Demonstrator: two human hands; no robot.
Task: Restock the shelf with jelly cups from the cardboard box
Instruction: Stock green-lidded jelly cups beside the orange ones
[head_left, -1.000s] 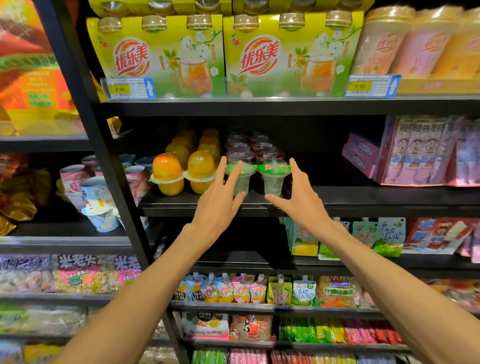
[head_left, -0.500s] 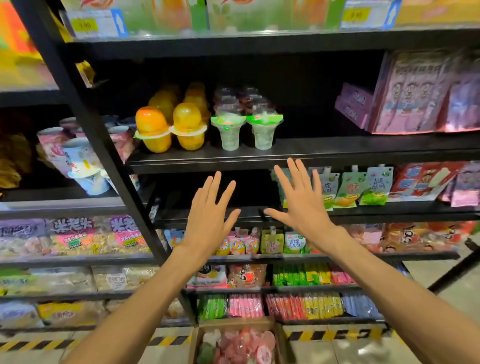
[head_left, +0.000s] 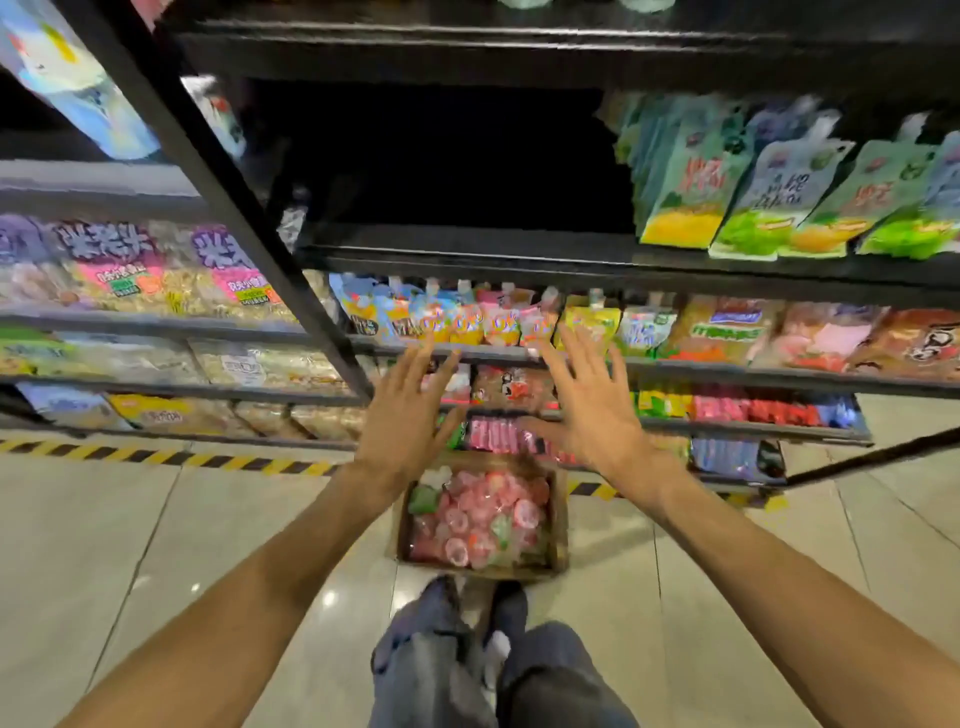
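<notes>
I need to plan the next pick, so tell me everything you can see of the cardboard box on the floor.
The cardboard box is brown and open-topped, sitting flat on the tiled floor in front of the lowest shelves, just ahead of the person's feet. It is nearly full of jelly cups, mostly pink and red with a few green, lying jumbled. Both hands hover above it, open and empty; neither touches it. Details are blurred.
</notes>
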